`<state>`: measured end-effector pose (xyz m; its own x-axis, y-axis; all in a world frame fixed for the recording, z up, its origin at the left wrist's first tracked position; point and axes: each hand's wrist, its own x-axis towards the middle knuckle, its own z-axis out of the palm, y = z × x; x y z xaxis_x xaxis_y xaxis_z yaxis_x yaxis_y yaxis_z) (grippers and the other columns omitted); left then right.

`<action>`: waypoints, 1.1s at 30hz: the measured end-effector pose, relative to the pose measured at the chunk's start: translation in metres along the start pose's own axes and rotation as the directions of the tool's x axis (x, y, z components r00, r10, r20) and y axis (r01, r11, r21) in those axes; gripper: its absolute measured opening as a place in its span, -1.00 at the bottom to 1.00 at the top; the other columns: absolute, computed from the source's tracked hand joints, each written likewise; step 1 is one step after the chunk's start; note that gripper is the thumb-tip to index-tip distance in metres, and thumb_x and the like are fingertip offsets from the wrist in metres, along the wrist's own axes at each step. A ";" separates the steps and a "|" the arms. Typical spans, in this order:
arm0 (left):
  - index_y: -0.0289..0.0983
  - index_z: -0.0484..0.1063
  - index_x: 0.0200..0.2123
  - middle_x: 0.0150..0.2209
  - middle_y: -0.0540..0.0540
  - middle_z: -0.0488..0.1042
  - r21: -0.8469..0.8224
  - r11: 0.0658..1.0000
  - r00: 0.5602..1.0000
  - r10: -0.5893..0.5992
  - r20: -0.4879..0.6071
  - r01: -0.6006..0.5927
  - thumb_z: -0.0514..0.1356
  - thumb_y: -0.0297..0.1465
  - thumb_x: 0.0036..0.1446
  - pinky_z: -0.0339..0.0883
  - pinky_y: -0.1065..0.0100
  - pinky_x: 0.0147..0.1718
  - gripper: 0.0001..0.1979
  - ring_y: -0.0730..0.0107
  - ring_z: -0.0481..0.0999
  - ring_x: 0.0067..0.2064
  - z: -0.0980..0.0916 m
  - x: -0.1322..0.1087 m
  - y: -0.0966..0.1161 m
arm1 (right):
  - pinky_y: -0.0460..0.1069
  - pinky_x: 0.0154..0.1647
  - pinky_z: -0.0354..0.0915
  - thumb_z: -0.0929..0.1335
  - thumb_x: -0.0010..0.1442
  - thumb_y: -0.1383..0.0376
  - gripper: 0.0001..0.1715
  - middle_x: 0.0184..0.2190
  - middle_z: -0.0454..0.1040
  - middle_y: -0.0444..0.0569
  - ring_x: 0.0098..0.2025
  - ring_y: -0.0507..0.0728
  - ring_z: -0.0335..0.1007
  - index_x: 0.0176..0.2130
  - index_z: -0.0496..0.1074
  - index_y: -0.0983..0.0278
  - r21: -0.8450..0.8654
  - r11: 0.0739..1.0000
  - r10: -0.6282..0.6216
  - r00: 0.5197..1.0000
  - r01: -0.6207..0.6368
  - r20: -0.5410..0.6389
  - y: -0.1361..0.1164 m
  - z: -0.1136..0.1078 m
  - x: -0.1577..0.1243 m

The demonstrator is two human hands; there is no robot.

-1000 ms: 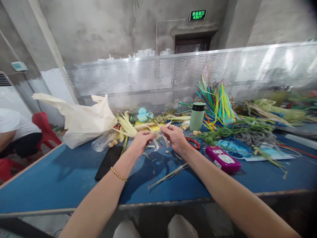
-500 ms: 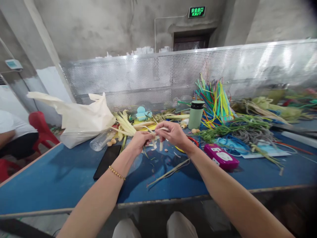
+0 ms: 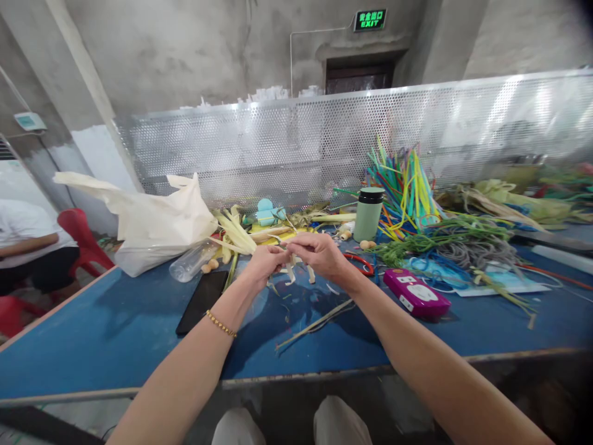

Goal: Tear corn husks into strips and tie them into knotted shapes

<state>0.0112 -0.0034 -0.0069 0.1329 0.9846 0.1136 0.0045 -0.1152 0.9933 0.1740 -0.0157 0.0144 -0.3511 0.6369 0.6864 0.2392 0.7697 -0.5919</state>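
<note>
Above the middle of the table, my left hand [image 3: 267, 262] is closed in a pinch on a pale husk strip [image 3: 291, 273], whose ends dangle below the fingers. Fingertip to fingertip with it, my right hand [image 3: 319, 252] pinches the same pale strip. The exact grip is partly hidden by the fingers. Below the hands, a thin bundle of dry stalks [image 3: 315, 326] lies on the blue table [image 3: 139, 346] among small scraps. Just behind my left hand is a bunch of pale yellow husks [image 3: 238, 228]. Red-handled scissors [image 3: 362, 264] rest beside my right wrist.
A white plastic bag [image 3: 160, 225], clear bottle [image 3: 185, 266] and black phone [image 3: 202, 303] lie left. Right are a green tumbler [image 3: 368, 217], purple box [image 3: 414, 293], coloured strips [image 3: 407, 185] and green strands [image 3: 445, 238]. A seated person [image 3: 32, 241] is far left.
My right hand's fingers have closed down and flattened against the left fingertips. The strip's dangling ends have shifted slightly to the right.
</note>
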 end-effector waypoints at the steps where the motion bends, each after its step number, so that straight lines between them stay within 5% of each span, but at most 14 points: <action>1: -0.33 0.39 -0.70 -0.70 0.02 0.25 0.007 1.000 1.000 0.007 -0.007 -0.007 0.36 -0.39 -0.28 -0.06 0.42 -0.61 -0.80 0.58 0.16 -0.62 0.000 0.000 0.000 | -0.09 -0.47 0.18 0.37 0.23 0.16 -0.72 -0.48 0.52 -0.07 -0.46 0.03 0.34 -0.35 0.62 0.25 -0.043 0.999 -0.008 1.000 0.008 -0.001 0.002 0.001 0.000; 6: -0.34 0.41 -0.68 -0.67 0.02 0.27 -0.084 0.996 1.000 0.019 0.022 -0.017 0.35 -0.43 -0.30 -0.06 0.41 -0.59 -0.84 0.60 0.17 -0.62 -0.001 0.001 0.002 | -0.08 -0.47 0.18 0.31 0.28 0.17 -0.67 -0.47 0.57 -0.08 -0.54 0.03 0.35 -0.32 0.63 0.25 -0.185 0.977 0.089 0.993 -0.103 -0.078 0.016 -0.005 -0.001; 8: -0.35 0.43 -0.65 -0.66 0.04 0.26 -0.137 0.990 0.998 0.037 0.048 -0.030 0.35 -0.42 -0.30 -0.07 0.42 -0.59 -0.85 0.61 0.16 -0.62 0.000 0.001 0.003 | -0.07 -0.45 0.19 0.30 0.29 0.19 -0.67 -0.49 0.55 -0.10 -0.56 0.02 0.33 -0.33 0.62 0.25 -0.218 0.970 0.107 0.994 -0.110 -0.025 0.020 -0.009 0.000; 12: -0.33 0.40 -0.67 -0.68 0.05 0.25 -0.140 0.990 0.999 0.029 0.041 -0.023 0.34 -0.42 -0.32 -0.06 0.42 -0.59 -0.84 0.60 0.16 -0.62 0.000 0.000 0.005 | -0.05 -0.32 0.23 0.34 0.25 0.26 -0.73 -0.44 0.56 -0.05 -0.38 0.08 0.41 -0.37 0.62 0.25 -0.275 0.962 -0.022 0.998 0.003 -0.065 0.017 -0.011 0.001; 15: -0.30 0.33 -0.71 -0.70 0.06 0.22 -0.077 0.997 1.000 0.020 -0.020 -0.022 0.34 -0.41 -0.32 -0.06 0.41 -0.59 -0.79 0.59 0.14 -0.62 0.000 0.000 0.005 | -0.04 -0.30 0.28 0.36 0.25 0.20 -0.74 -0.35 0.57 0.00 -0.34 0.09 0.42 -0.31 0.64 0.25 -0.147 0.988 -0.073 0.990 0.055 -0.121 0.006 -0.008 0.002; 19: -0.31 0.32 -0.70 -0.69 0.06 0.22 -0.063 0.997 0.999 0.041 -0.020 -0.043 0.38 -0.35 -0.29 -0.06 0.41 -0.57 -0.72 0.60 0.13 -0.61 0.000 0.000 0.003 | -0.08 -0.57 0.20 0.35 0.24 0.12 -0.67 -0.48 0.55 -0.08 -0.61 0.01 0.29 -0.25 0.65 0.26 0.025 0.995 0.095 0.995 -0.095 0.022 0.004 -0.004 0.000; 25: -0.32 0.37 -0.65 -0.67 0.05 0.26 -0.141 0.989 0.995 0.062 0.074 -0.051 0.40 -0.35 -0.27 -0.06 0.41 -0.57 -0.74 0.61 0.16 -0.61 0.000 0.000 0.003 | -0.08 -0.55 0.19 0.33 0.27 0.14 -0.65 -0.69 0.41 -0.15 -0.65 0.02 0.28 -0.30 0.64 0.28 -0.110 0.985 0.137 0.991 -0.135 0.010 0.021 -0.008 0.000; 30: -0.32 0.35 -0.66 -0.67 0.05 0.24 -0.163 0.985 0.995 0.067 0.079 -0.053 0.42 -0.35 -0.26 -0.07 0.42 -0.57 -0.71 0.61 0.17 -0.60 -0.001 -0.001 0.004 | -0.03 -0.26 0.27 0.33 0.28 0.19 -0.70 -0.35 0.55 -0.02 -0.30 0.09 0.42 -0.31 0.63 0.24 -0.177 0.984 -0.047 0.997 0.037 -0.056 0.017 -0.010 0.004; 33: -0.32 0.34 -0.67 -0.67 0.06 0.23 -0.163 0.986 0.996 0.051 0.077 -0.038 0.42 -0.36 -0.27 -0.07 0.42 -0.58 -0.71 0.62 0.16 -0.61 -0.001 0.000 0.004 | -0.04 -0.29 0.24 0.34 0.25 0.21 -0.74 -0.36 0.53 -0.04 -0.34 0.07 0.38 -0.22 0.61 0.26 -0.186 0.983 -0.010 0.998 0.000 -0.056 0.018 -0.009 0.005</action>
<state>0.0101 -0.0039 -0.0030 0.2087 0.9644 0.1624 -0.1619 -0.1297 0.9782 0.1851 0.0012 0.0110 -0.3019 0.6303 0.7152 0.4033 0.7642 -0.5033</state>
